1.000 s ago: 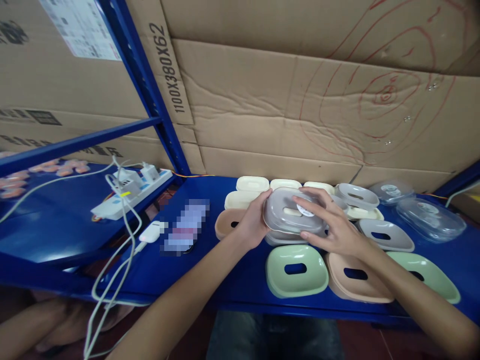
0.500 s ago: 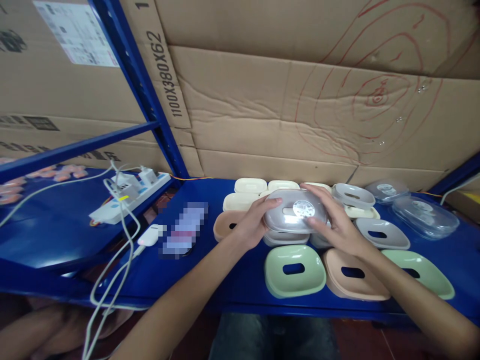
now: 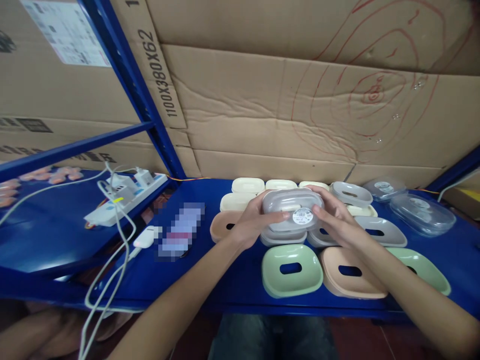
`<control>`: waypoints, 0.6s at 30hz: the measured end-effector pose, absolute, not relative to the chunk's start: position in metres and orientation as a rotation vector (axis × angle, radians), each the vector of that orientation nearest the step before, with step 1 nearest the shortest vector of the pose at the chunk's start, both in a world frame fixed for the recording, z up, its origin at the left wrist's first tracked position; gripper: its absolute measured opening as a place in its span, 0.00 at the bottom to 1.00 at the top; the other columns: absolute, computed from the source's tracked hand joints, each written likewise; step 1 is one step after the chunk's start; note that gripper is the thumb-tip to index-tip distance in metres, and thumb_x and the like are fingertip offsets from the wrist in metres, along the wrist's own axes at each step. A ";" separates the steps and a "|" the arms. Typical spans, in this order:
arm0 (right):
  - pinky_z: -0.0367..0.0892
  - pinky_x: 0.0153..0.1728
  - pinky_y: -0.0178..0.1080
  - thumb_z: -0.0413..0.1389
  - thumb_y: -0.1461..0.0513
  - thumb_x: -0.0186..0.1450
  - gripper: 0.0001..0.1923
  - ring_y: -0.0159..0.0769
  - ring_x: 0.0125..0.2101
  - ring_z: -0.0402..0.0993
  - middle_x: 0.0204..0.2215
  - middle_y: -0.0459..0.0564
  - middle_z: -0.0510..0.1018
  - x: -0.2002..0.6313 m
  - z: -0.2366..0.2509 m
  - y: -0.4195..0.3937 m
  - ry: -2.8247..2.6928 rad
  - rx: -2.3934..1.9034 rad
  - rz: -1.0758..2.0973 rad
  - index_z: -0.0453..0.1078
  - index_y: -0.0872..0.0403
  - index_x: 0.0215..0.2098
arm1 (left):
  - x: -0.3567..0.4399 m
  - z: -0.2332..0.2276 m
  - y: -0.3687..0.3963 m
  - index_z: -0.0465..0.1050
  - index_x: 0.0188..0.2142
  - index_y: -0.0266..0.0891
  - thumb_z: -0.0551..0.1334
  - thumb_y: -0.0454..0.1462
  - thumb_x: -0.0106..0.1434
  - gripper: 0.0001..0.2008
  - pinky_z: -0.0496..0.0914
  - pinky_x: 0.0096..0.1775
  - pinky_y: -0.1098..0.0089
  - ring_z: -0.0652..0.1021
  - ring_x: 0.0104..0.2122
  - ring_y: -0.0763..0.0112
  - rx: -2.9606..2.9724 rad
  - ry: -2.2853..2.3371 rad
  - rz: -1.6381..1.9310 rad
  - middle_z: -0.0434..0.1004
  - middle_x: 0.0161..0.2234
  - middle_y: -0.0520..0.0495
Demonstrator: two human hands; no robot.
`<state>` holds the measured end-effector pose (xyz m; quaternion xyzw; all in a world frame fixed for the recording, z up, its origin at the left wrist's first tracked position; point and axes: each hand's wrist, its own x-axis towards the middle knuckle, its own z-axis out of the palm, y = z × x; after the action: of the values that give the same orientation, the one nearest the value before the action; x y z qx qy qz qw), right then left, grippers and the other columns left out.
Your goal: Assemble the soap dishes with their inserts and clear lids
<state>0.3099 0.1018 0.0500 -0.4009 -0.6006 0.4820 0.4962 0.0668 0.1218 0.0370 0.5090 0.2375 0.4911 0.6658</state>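
Both of my hands hold a grey soap dish (image 3: pixel 279 196) that has a clear cover with a round white sticker on it. My left hand (image 3: pixel 252 222) grips its left side, the thumb lying across the cover near the sticker. At the right side, my right hand (image 3: pixel 335 215) has its thumb on the cover's edge and its other fingers behind. Beneath is another grey dish (image 3: pixel 283 237). Closest to me are a green dish (image 3: pixel 273 277) and a peach dish (image 3: pixel 333 282), each with an oval slot. A second peach dish (image 3: pixel 219 230) lies left of my left hand.
Clear covers (image 3: pixel 423 217) with stickers lie at the right of the blue table (image 3: pixel 225 285). Cream dishes (image 3: pixel 247 185) line the back by the cardboard. To the left are a blurred-out phone (image 3: pixel 182 230), a power strip (image 3: pixel 108 212) and loose white cables (image 3: pixel 90 290).
My left thumb has moved from the upper left edge onto the cover near the sticker. My right thumb has shifted up to the cover's right edge. The view has shifted slightly.
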 end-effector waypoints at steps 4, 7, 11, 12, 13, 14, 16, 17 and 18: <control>0.73 0.62 0.48 0.71 0.45 0.65 0.33 0.49 0.63 0.74 0.65 0.50 0.76 0.317 0.045 0.099 -1.535 -0.945 1.117 0.71 0.39 0.64 | 0.066 0.037 0.121 0.81 0.51 0.42 0.84 0.39 0.51 0.29 0.73 0.48 0.66 0.79 0.47 0.63 1.265 0.522 1.111 0.81 0.45 0.47; 0.75 0.59 0.48 0.71 0.43 0.64 0.34 0.49 0.60 0.77 0.63 0.52 0.78 0.319 0.049 0.098 -1.555 -0.932 1.125 0.71 0.40 0.64 | 0.065 0.041 0.121 0.80 0.52 0.43 0.84 0.40 0.52 0.30 0.73 0.48 0.67 0.79 0.47 0.63 1.315 0.511 1.099 0.80 0.45 0.47; 0.77 0.57 0.47 0.72 0.42 0.62 0.34 0.49 0.59 0.79 0.63 0.52 0.79 0.318 0.059 0.102 -1.527 -0.955 1.113 0.73 0.41 0.63 | 0.060 0.050 0.121 0.77 0.54 0.43 0.83 0.44 0.54 0.31 0.73 0.46 0.67 0.79 0.46 0.63 1.329 0.488 1.050 0.79 0.46 0.46; 0.76 0.58 0.47 0.72 0.43 0.62 0.34 0.49 0.60 0.78 0.64 0.51 0.79 0.318 0.061 0.103 -1.515 -0.968 1.102 0.74 0.41 0.62 | 0.059 0.052 0.121 0.77 0.53 0.42 0.83 0.44 0.54 0.31 0.73 0.46 0.66 0.79 0.47 0.62 1.333 0.475 1.044 0.79 0.46 0.46; 0.76 0.59 0.48 0.72 0.43 0.62 0.33 0.49 0.60 0.78 0.64 0.51 0.79 0.318 0.063 0.105 -1.505 -0.981 1.094 0.74 0.41 0.62 | 0.057 0.053 0.122 0.77 0.52 0.42 0.83 0.44 0.53 0.30 0.73 0.46 0.66 0.79 0.47 0.62 1.342 0.470 1.041 0.79 0.46 0.46; 0.76 0.60 0.48 0.72 0.43 0.63 0.33 0.49 0.61 0.78 0.65 0.51 0.79 0.318 0.064 0.107 -1.499 -0.994 1.088 0.75 0.41 0.63 | 0.054 0.054 0.124 0.77 0.50 0.42 0.83 0.43 0.53 0.29 0.73 0.47 0.66 0.79 0.47 0.63 1.354 0.477 1.038 0.79 0.45 0.47; 0.74 0.62 0.49 0.71 0.44 0.65 0.32 0.49 0.63 0.76 0.66 0.51 0.78 0.317 0.063 0.110 -1.511 -1.016 1.076 0.75 0.40 0.64 | 0.049 0.056 0.127 0.77 0.47 0.41 0.83 0.41 0.53 0.26 0.73 0.47 0.66 0.79 0.46 0.64 1.384 0.530 1.020 0.80 0.44 0.47; 0.73 0.64 0.50 0.70 0.44 0.66 0.32 0.49 0.64 0.76 0.66 0.50 0.78 0.317 0.063 0.111 -1.524 -1.024 1.060 0.75 0.40 0.65 | 0.046 0.057 0.130 0.77 0.46 0.40 0.82 0.40 0.53 0.25 0.73 0.47 0.66 0.80 0.45 0.64 1.392 0.565 1.017 0.80 0.44 0.47; 0.73 0.65 0.50 0.70 0.45 0.66 0.31 0.48 0.64 0.75 0.66 0.50 0.78 0.317 0.062 0.111 -1.531 -1.028 1.038 0.75 0.40 0.65 | 0.043 0.058 0.133 0.77 0.46 0.39 0.82 0.39 0.53 0.24 0.73 0.47 0.66 0.80 0.45 0.64 1.389 0.597 1.034 0.81 0.44 0.46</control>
<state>0.3169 0.1112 0.0623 -0.4233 -0.6305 0.4275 0.4904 0.0429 0.1331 0.0581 0.6016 0.2586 0.4475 0.6091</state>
